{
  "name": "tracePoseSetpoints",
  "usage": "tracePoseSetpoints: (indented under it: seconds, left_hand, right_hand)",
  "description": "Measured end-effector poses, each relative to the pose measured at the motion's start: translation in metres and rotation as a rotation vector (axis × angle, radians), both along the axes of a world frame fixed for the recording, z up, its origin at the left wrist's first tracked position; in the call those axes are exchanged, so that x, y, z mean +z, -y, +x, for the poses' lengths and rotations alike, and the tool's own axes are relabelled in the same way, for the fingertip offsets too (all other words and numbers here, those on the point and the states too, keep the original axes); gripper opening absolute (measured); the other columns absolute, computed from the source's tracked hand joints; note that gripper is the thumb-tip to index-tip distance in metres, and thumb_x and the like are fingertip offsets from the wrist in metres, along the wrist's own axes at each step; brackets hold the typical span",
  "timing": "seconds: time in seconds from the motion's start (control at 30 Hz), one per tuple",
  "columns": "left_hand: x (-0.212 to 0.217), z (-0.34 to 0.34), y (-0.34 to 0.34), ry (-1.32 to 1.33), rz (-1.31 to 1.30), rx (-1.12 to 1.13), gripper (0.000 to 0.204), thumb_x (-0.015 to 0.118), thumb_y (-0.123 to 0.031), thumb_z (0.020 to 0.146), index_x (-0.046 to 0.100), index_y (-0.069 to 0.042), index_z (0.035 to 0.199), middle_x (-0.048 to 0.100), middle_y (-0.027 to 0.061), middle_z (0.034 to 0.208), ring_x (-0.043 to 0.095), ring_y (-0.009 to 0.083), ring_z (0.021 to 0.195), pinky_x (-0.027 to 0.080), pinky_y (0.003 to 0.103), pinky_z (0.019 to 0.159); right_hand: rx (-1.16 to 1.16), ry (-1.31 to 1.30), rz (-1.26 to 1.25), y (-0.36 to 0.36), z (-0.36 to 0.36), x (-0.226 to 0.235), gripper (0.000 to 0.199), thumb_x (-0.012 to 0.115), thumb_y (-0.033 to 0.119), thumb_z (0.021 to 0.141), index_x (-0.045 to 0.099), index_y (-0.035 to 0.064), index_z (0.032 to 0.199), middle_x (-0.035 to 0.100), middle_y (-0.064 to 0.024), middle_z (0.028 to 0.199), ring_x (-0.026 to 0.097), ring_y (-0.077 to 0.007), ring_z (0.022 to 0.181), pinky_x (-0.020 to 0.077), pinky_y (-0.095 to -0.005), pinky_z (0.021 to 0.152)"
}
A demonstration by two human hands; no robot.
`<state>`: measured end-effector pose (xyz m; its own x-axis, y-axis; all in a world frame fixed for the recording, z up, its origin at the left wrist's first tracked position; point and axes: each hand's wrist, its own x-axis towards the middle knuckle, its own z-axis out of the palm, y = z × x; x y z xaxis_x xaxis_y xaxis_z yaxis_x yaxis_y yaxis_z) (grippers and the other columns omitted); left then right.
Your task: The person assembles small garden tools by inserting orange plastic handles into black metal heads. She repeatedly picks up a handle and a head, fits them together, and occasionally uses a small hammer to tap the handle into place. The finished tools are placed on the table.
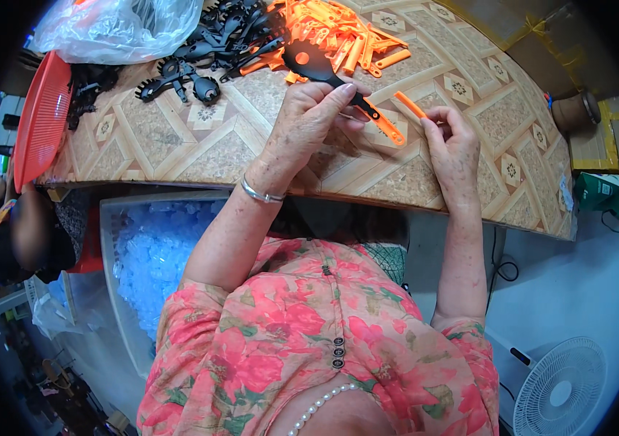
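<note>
My left hand [308,120] is closed round the neck of a black pasta server [311,61], with its toothed, holed head pointing away from me. An orange handle half [391,132] lies along the server's shaft and sticks out to the right of the fingers. In my right hand [456,145], thumb and fingers pinch a slim orange handle piece [409,105], held apart from the server. Both hands are above the near part of the table [367,174]. Beyond them lie a heap of orange handle parts [338,36] and a heap of black utensil heads [229,36].
A clear plastic bag [117,29] lies at the far left, beside a red basket [42,120] at the table's edge. Below is a bin of bluish plastic pieces [160,247]. A spool [574,111] sits at right; a white fan [560,392] stands lower right. Another person [30,232] is at left.
</note>
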<state>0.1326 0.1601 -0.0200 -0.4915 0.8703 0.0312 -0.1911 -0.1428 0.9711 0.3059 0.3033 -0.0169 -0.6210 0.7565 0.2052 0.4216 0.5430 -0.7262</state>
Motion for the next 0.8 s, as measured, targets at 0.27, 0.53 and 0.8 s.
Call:
tracePoseSetpoints:
  seconds: [0.27, 0.53, 0.8]
  left_hand:
    - [-0.004, 0.028, 0.014, -0.012, 0.02, 0.09, 0.029, 0.05, -0.02, 0.097, 0.065, 0.004, 0.104, 0.068, 0.0098, 0.09, 0.066, 0.0106, 0.074, 0.055, 0.019, 0.066]
    - [0.001, 0.038, 0.029, 0.081, -0.022, 0.075, 0.03, 0.051, -0.022, 0.097, 0.064, 0.004, 0.106, 0.067, 0.0108, 0.094, 0.066, 0.0116, 0.077, 0.055, 0.021, 0.07]
    - [-0.004, 0.045, 0.036, 0.181, 0.002, 0.039, 0.031, 0.051, -0.022, 0.097, 0.062, 0.005, 0.107, 0.066, 0.0114, 0.098, 0.066, 0.0137, 0.079, 0.056, 0.022, 0.073]
  right_hand:
    - [0.088, -0.414, -0.245, 0.044, 0.021, -0.005, 0.027, 0.059, -0.001, 0.087, 0.063, 0.0039, 0.113, 0.061, -0.0029, 0.093, 0.056, -0.0077, 0.082, 0.0469, -0.0226, 0.072]
    - [0.268, -0.244, 0.035, 0.058, 0.025, 0.005, 0.027, 0.059, -0.003, 0.085, 0.065, 0.0032, 0.111, 0.06, -0.0076, 0.091, 0.058, -0.0145, 0.082, 0.0461, -0.0246, 0.072]
    - [0.245, -0.233, 0.198, 0.061, 0.025, -0.001, 0.024, 0.064, 0.0, 0.083, 0.067, 0.0027, 0.107, 0.059, -0.0067, 0.087, 0.057, -0.0144, 0.073, 0.0455, -0.0255, 0.063]
